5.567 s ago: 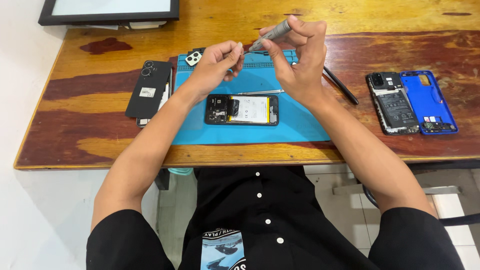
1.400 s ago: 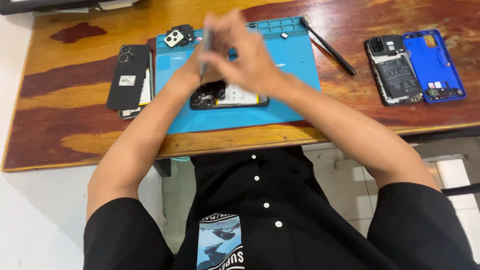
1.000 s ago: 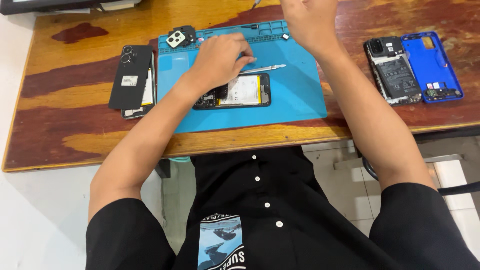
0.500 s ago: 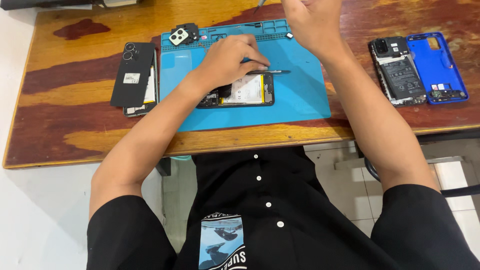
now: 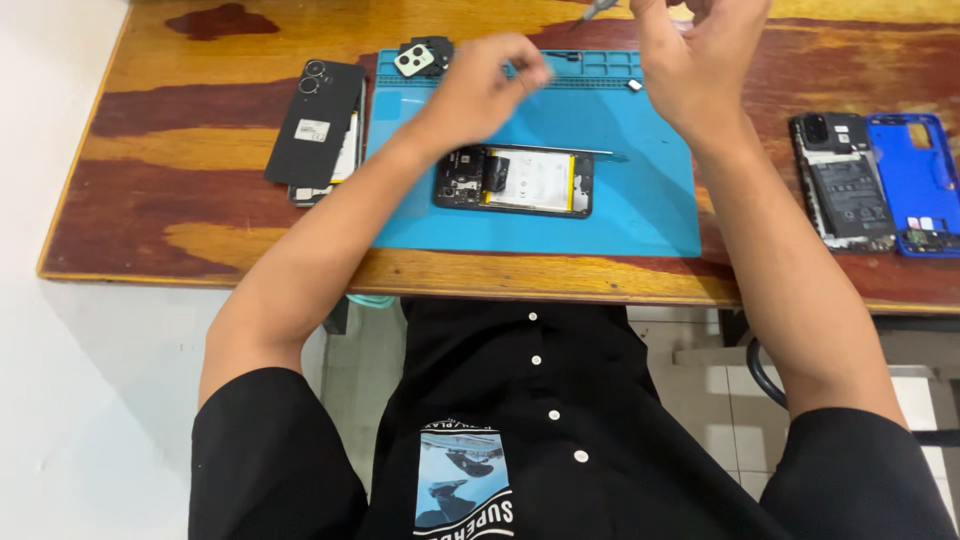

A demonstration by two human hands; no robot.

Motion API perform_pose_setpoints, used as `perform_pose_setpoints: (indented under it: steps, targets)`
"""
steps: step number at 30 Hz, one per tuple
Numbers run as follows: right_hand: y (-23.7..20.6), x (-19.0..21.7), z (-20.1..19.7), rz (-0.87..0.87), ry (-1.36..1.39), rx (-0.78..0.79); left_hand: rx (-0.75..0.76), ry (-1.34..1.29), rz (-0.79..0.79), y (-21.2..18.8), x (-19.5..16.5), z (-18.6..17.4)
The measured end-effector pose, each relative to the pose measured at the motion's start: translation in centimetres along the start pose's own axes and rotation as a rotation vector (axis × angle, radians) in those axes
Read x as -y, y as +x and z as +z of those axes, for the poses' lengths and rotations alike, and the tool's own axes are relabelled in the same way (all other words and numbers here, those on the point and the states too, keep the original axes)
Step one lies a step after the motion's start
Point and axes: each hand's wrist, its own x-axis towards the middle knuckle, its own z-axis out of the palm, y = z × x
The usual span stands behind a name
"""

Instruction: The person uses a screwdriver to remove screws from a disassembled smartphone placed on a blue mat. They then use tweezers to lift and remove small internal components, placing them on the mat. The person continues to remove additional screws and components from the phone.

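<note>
Work surface: wooden table point(image 5: 200, 240) with a red-brown and yellow grain; a blue repair mat point(image 5: 640, 200) lies at its centre, long side parallel to the near edge.
Opened phone: the opened phone point(image 5: 514, 181) lies flat on the mat, left of mat centre, back cover off, pale battery and dark circuit board exposed.
Left hand: the left hand point(image 5: 480, 90) hovers above the far left part of the mat, just beyond the opened phone. Fingers are curled with thumb and fingertips pinched together; whether a small part sits between them cannot be told.
Right hand: the right hand point(image 5: 700, 65) is raised over the far right part of the mat, palm toward the camera, fingers loosely bent. It is partly cut off by the top edge; whether it grips anything cannot be told.
Tool tip: a grey tool tip point(image 5: 598, 10) shows at the top edge, just left of the right hand.
Thin tool: a slim metal tool point(image 5: 600, 154) lies on the mat along the phone's far edge.
Camera module cover: a dark camera cover point(image 5: 424, 56) rests at the mat's far left corner.
Left of mat: a black phone point(image 5: 315, 125) lies back upward on the table.
Right of mat: a second opened phone point(image 5: 842, 193) lies beside a blue back cover point(image 5: 915, 180), touching side by side.
</note>
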Motion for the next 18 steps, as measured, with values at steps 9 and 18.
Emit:
perform_pose_setpoints:
  steps: [9, 18]
  targets:
    - [-1.1, 2.7, 3.0, -0.201, -0.044, 0.142, -0.027, -0.414, -0.222, -0.3, 0.3, -1.9]
    - [-1.1, 3.9, 3.2, -0.193, 0.012, 0.127, 0.029, -0.515, -0.334, -0.7, -0.6, -1.4]
